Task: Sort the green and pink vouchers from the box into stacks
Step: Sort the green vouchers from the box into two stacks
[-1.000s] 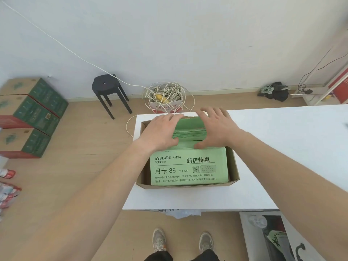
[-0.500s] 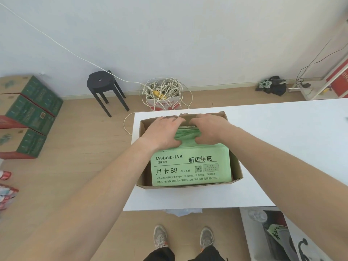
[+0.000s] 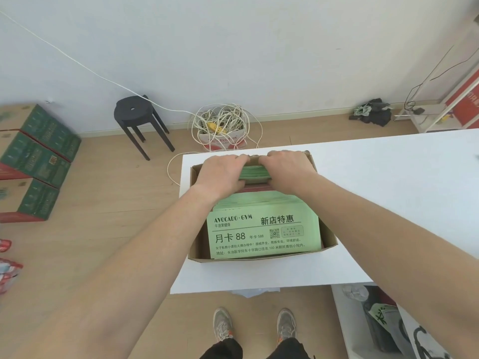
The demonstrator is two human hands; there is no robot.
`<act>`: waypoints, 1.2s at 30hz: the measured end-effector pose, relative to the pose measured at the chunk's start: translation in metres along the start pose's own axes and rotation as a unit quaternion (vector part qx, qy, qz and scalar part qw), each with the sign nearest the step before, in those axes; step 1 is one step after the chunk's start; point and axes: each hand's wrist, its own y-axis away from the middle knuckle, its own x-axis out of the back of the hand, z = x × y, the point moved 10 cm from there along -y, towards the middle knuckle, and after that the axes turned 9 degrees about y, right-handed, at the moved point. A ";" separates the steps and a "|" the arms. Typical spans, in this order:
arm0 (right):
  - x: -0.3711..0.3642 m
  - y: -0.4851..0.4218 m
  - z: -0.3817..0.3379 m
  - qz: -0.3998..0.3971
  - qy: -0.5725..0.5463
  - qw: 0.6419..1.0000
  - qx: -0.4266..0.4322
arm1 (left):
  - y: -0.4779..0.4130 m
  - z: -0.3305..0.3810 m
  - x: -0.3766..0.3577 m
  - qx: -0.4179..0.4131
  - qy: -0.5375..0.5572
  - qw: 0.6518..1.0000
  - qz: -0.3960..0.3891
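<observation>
Both the left hand and right hand clamp a green voucher bundle at the box's far end, seemingly to lift it out whole.

A pale wall meets a light wooden floor. A black stool stands near a tangle of white cable; green cartons are stacked on the left.

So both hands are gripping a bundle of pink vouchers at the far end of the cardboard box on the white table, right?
Not quite: the bundle is green, not pink, as the head view shows. The rest holds: the left hand and right hand grip it at the far end of the cardboard box on the white table.
</observation>
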 end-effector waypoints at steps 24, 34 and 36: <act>0.075 0.034 0.043 0.080 0.012 0.995 -0.060 | -0.001 0.015 0.086 -0.040 0.044 0.996 0.073; 0.083 0.183 0.172 0.085 0.020 0.966 -0.243 | -0.037 0.200 0.110 -0.173 0.088 0.977 0.088; 0.051 0.213 0.196 0.068 0.016 0.962 -0.262 | -0.040 0.241 0.087 -0.180 0.090 0.977 0.073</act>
